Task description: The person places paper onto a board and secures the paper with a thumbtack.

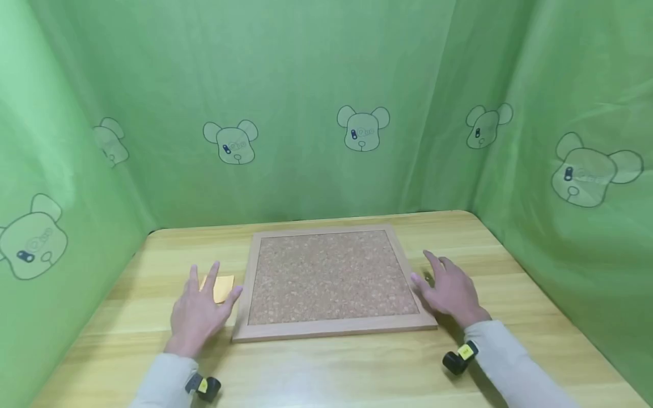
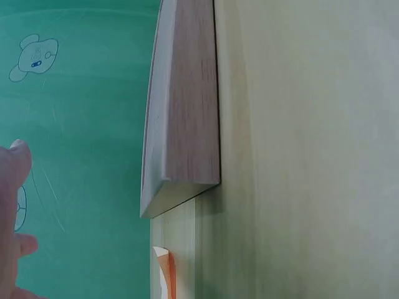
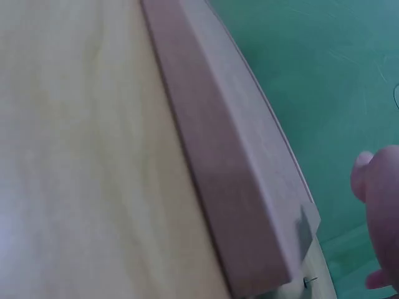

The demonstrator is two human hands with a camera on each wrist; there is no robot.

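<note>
A cork board (image 1: 331,277) with a pale wooden frame lies flat on the table, in the middle of the head view. Left of it, my left hand (image 1: 200,311) hovers with spread fingers above a small orange paper (image 1: 223,289); a curled edge of that orange paper (image 2: 164,271) shows in the left wrist view. My right hand (image 1: 451,292) is beside the frame's right edge, fingers loosely bent and holding nothing. Whether its thumb touches the frame I cannot tell. A small thin pin-like object (image 3: 308,282) is near the frame's corner in the right wrist view, too small to identify.
The light wood table (image 1: 326,374) extends around the board on all sides. Green curtains (image 1: 301,181) printed with bear heads enclose its back, left and right. Each wrist wears a small black camera on a strap.
</note>
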